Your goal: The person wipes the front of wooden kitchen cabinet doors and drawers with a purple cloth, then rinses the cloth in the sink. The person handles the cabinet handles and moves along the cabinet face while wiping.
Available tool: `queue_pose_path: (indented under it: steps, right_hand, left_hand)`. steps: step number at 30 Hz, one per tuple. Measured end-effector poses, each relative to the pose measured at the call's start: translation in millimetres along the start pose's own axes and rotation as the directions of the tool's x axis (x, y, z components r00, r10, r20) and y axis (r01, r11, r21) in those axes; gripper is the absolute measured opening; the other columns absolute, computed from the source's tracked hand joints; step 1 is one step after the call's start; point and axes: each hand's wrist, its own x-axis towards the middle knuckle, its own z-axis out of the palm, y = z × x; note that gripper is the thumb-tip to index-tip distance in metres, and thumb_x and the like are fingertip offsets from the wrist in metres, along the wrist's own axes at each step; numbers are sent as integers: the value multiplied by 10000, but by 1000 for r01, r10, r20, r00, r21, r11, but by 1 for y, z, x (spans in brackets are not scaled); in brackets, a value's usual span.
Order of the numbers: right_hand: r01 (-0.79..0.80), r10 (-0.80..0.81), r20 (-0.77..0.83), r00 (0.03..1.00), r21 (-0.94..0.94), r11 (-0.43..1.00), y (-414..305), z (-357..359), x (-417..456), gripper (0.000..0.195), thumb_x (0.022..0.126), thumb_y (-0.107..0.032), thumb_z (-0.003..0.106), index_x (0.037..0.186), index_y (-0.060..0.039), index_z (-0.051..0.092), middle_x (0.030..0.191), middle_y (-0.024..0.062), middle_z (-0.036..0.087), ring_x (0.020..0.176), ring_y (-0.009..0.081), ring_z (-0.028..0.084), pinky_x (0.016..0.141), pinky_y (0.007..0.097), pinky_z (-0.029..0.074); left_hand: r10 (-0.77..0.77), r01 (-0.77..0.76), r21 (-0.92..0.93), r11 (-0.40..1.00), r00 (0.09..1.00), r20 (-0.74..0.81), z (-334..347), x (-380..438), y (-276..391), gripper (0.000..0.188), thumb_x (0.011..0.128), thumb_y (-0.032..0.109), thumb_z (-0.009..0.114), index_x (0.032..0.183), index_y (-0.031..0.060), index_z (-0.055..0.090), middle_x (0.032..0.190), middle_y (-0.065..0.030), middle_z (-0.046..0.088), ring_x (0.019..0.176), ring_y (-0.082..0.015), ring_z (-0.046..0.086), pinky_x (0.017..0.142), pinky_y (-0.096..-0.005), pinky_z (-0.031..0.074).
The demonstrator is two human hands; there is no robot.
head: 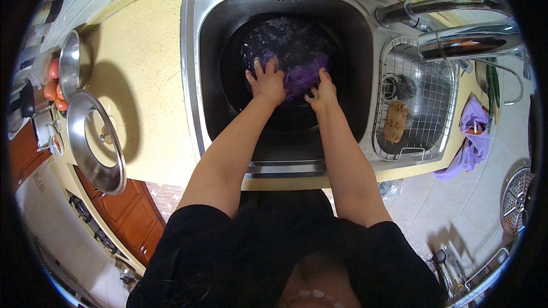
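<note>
A wet purple cloth (303, 78) lies bunched in dark, rippling water inside a round black basin (233, 90). The basin sits in the dark bowl of a steel-rimmed sink (355, 137). My left hand (266, 82), fingers spread, presses at the water's surface by the cloth's left side; a bit of purple shows past its fingertips. At the cloth's right edge is my right hand (324, 93), turned on its side, fingertips touching the fabric. Whether it grips the cloth is unclear. Water hides the lower part of the cloth.
To the right, a wire basket (432, 107) holds a brown sponge (396, 122) and a steel scourer (403, 87), below a chrome faucet (469, 39). Another purple cloth (473, 137) hangs at the counter's right. Leftward stand a glass pan lid (96, 141), a metal bowl (73, 60) and several tomatoes (50, 90).
</note>
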Motion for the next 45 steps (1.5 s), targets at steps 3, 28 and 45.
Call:
queue_pose_path:
  steps: [3, 28, 45]
  right_hand:
    - [-158, 154, 69, 986, 45, 986, -3, 10, -8, 717, 920, -545, 510, 1472, -156, 270, 1500, 154, 300, 1376, 345, 299, 1072, 613, 247]
    - [-92, -62, 381, 922, 373, 923, 11, 12, -97, 603, 976, -563, 354, 1305, -69, 457, 1278, 157, 534, 1171, 293, 544, 988, 450, 466]
    - [852, -814, 290, 502, -324, 410, 5, 29, -129, 165, 817, -84, 600, 682, -15, 536, 682, 26, 518, 631, 124, 482, 574, 272, 406]
  left_hand:
    - [137, -201, -401, 894, 974, -182, 13, -5, -5, 359, 752, 270, 738, 1052, 96, 643, 1409, -120, 411, 1313, -389, 351, 1030, -602, 312]
    - [175, -304, -938, -169, 927, -332, -36, -57, 8, 391, 943, 315, 538, 1239, 62, 507, 1188, -137, 560, 1091, -256, 553, 985, -391, 440]
    - [-42, -54, -997, -61, 998, -51, -61, -63, 26, 139, 901, 143, 544, 909, 28, 622, 822, -58, 600, 762, -151, 559, 704, -289, 475]
